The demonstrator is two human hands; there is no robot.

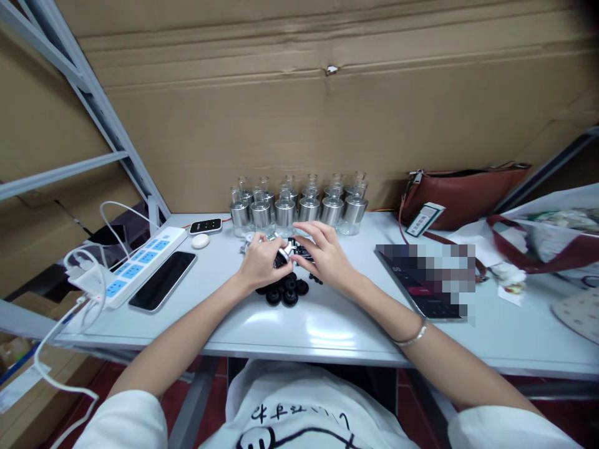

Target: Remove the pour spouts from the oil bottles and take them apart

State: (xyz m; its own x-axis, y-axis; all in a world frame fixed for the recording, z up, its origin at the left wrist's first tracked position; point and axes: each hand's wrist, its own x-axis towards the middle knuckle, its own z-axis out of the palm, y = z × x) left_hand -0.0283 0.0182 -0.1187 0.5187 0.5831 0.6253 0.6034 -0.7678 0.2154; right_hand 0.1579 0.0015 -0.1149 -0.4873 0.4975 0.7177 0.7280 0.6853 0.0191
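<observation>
My left hand [262, 259] is closed around a small silver-and-black round fitting [284, 254], which looks like a bottle top. My right hand [327, 254] comes in from the other side, its fingers curled and its thumb bent at the fitting's silver end. Whatever sits between those fingertips is too small and too covered to name. Below the hands lies a cluster of black round caps [289, 296]. Several small black pieces [314, 278] lie beside the right hand, and further silver and black parts are partly hidden behind both hands.
Two rows of glass bottles with silver bodies [285, 212] stand at the back against cardboard [304, 125]. On the left are a power strip [140, 262], a phone [163, 280], a small black device [206, 226] and a white disc [200, 241]. A tablet [412, 280] and brown bag [468, 193] lie right.
</observation>
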